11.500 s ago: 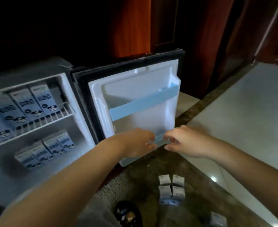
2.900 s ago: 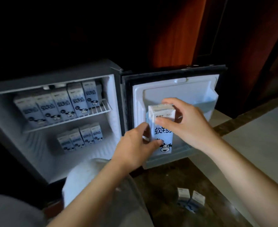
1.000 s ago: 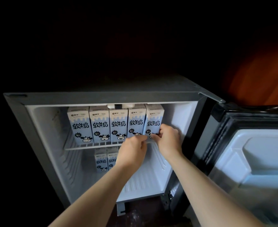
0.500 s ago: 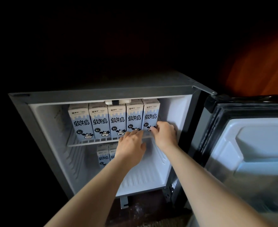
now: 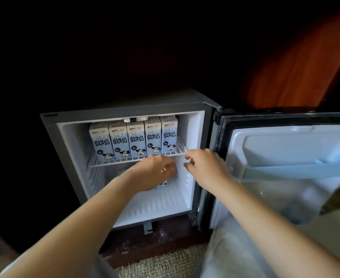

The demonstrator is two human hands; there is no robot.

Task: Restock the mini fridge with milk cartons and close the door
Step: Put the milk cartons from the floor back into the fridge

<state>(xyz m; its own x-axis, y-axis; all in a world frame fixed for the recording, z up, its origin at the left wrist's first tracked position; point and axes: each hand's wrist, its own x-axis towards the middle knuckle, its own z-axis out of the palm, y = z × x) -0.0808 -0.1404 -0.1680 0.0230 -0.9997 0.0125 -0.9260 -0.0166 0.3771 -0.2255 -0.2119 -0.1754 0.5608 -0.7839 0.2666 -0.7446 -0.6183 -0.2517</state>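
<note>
The mini fridge (image 5: 125,112) stands open, its door (image 5: 285,153) swung out to the right. Several blue-and-white milk cartons (image 5: 136,140) stand upright in a row on the wire shelf (image 5: 180,152); the rightmost carton (image 5: 169,134) sits at the row's end. More cartons (image 5: 162,184) stand on the fridge floor, mostly hidden behind my left hand (image 5: 155,171). That hand hovers just below the shelf's front edge, fingers loosely curled and holding nothing. My right hand (image 5: 203,165) is in front of the shelf's right end, fingers apart, off the cartons.
The door's inside has a pale blue rail (image 5: 297,169) across its shelf. A woven mat (image 5: 165,263) lies on the floor in front of the fridge. Reddish wood panelling (image 5: 297,73) shows at the back right. The surroundings on the left are dark.
Both hands have let go of the rightmost carton on the wire shelf and drawn back toward me, slightly down. The carton stays standing in the row.
</note>
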